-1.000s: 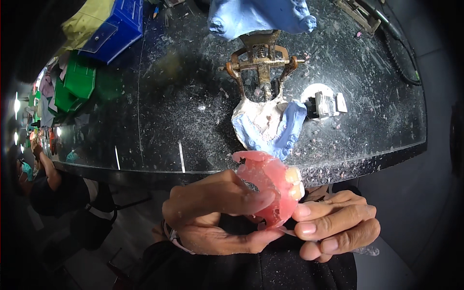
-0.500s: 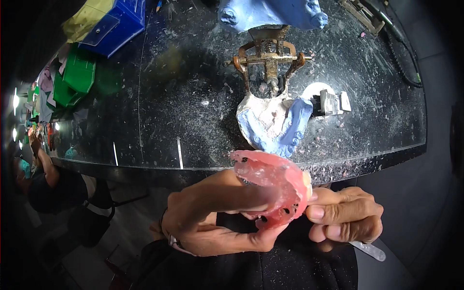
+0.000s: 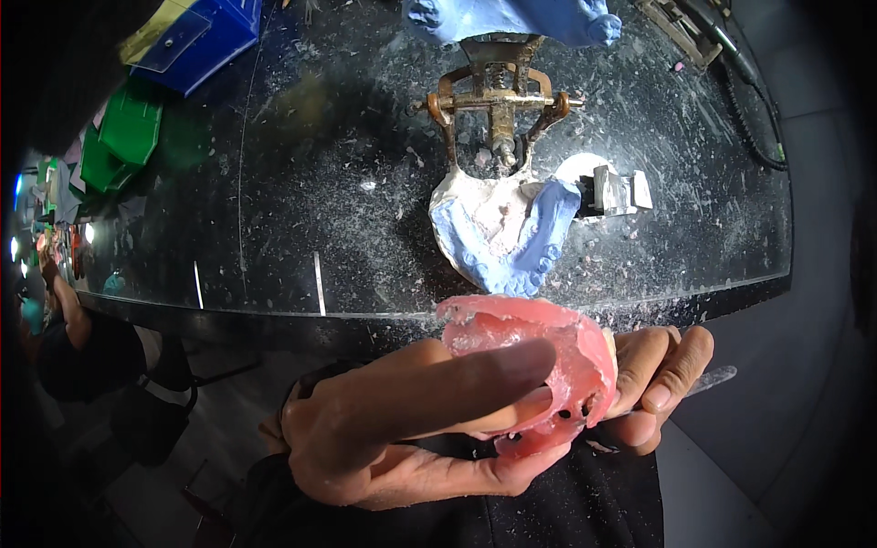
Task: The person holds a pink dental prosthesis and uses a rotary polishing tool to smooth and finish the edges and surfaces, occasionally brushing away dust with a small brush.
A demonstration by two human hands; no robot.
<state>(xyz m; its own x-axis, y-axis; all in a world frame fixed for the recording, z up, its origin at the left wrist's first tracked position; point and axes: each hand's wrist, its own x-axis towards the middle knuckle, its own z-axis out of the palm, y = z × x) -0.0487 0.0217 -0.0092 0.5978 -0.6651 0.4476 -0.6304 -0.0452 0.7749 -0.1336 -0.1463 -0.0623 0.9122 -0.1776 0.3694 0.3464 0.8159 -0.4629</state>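
Low in the middle, my left hand [image 3: 384,429] grips a pink denture base [image 3: 585,361], with fingers reaching into its hollow and the thumb under its lower edge. Small dark holes show through the pink, and a pale tooth edge peeks out on its right side. Against that side, my right hand [image 3: 653,370] is closed around a slim metal hand tool [image 3: 716,378]. One rounded flat end of the tool sticks out to the right; its other end is hidden behind the denture base.
Beyond my hands, a brass-coloured articulator [image 3: 498,102] carries a white and blue dental cast [image 3: 512,260], with another blue cast [image 3: 512,20] behind. A small metal block [image 3: 621,190] stands beside it. Blue [image 3: 206,46] and green bins [image 3: 128,128] are at left; dust covers the black bench [image 3: 320,201].
My right hand has turned and moved up against the denture base; the tool's end now points right instead of down. The denture base has shifted slightly right. The bench view has slid left.
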